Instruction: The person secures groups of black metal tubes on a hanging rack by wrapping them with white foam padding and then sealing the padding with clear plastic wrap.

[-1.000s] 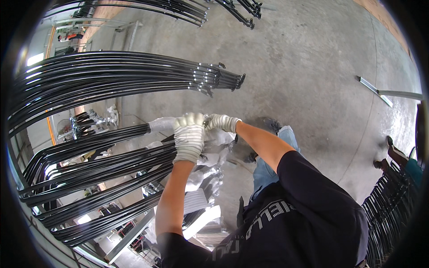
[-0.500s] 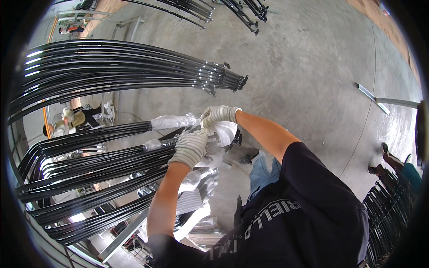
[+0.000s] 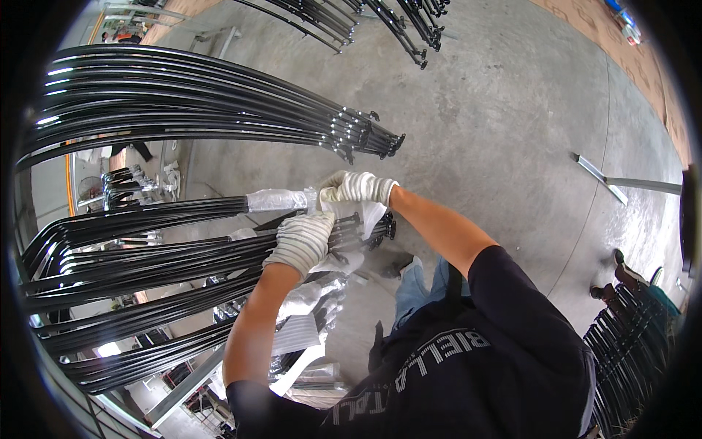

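The right hand (image 3: 357, 189) pinches a white sheet (image 3: 373, 215), plastic wrap (image 3: 281, 200) at its nine o'clock; the left hand (image 3: 303, 240) curls around black tubes (image 3: 245, 251).

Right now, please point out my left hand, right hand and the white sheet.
Left hand (image 3: 303, 238), head view: on its gloved back.
Right hand (image 3: 352, 188), head view: on its gloved back.
White sheet (image 3: 372, 216), head view: hanging part.

Brown sheeting (image 3: 649, 79) edges the concrete floor (image 3: 497, 124), where a metal stand (image 3: 601, 178) (T-shaped) rests.
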